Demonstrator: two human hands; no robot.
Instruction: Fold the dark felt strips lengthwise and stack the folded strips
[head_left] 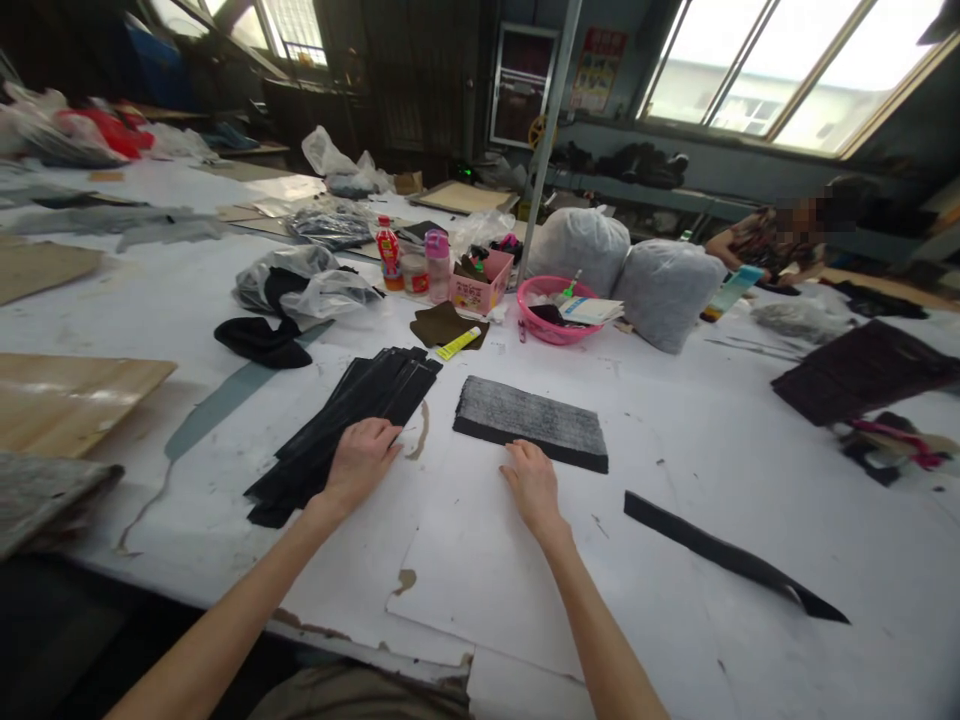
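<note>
Fanned pile of long black fabric strips (pixel 334 420) lies leftward on the white surface (pixel 465 570), the left hand (pixel 365 460) loosely curled over it, its grip unclear; the half-open, unladen right hand (pixel 531 475) touches a grey-topped black rectangular stack (pixel 536 415).

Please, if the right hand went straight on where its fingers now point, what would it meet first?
The right hand would likely meet the grey-topped, black-sided, rectangular fabric-like stack first; it may already touch the near side, but depth is unclear.
</note>
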